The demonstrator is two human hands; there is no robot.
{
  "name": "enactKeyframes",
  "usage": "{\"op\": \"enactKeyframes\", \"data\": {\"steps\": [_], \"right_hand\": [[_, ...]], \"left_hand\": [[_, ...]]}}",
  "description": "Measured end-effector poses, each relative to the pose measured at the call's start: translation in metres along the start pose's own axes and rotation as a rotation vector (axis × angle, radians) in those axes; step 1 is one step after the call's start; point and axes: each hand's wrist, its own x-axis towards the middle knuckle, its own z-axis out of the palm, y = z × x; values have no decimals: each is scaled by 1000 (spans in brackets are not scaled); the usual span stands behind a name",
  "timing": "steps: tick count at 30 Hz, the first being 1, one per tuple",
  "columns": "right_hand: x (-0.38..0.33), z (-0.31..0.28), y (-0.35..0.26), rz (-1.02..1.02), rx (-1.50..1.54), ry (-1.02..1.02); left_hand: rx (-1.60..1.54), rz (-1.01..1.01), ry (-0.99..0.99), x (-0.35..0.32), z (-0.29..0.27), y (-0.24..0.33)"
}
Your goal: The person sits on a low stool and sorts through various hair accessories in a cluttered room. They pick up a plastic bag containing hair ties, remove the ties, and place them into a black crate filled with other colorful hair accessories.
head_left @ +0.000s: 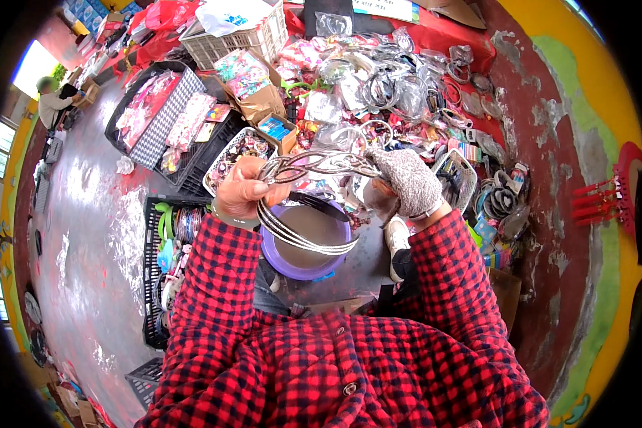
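Observation:
My bare left hand (244, 190) is closed around the ends of several headbands. One is a braided, silver-and-brown headband (319, 163) stretched across to my right hand (409, 187). A grey speckled knit covering, glove or cloth, wraps my right hand, whose fingers are closed at the braided band's other end. From my left hand also hang thin silvery headbands (308, 245) and a dark, flat headband (322, 205). Directly beneath is a purple basin (269, 251) of murky grey-brown liquid; the bands hang above it.
Piled ahead are bagged headbands and hair accessories (399, 93) on red cloth. A white basket (214, 178) of small items and a black crate (150, 267) of headbands stand left. Another white basket (471, 187) is at right. A person (52, 103) sits far left.

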Motion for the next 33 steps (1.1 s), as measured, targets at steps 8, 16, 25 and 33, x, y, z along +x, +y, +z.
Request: {"op": "enactKeyframes", "data": {"steps": [8, 16, 25, 33], "right_hand": [[8, -8, -7, 214, 151, -101], [-16, 28, 38, 567, 485, 249], [10, 25, -6, 157, 408, 5], [17, 59, -4, 1284, 1794, 371]], "left_hand": [[-142, 91, 127, -1, -2, 0], [-485, 135, 682, 23, -8, -21], [-530, 35, 658, 27, -6, -47], [-449, 172, 386, 37, 21, -61]]}}
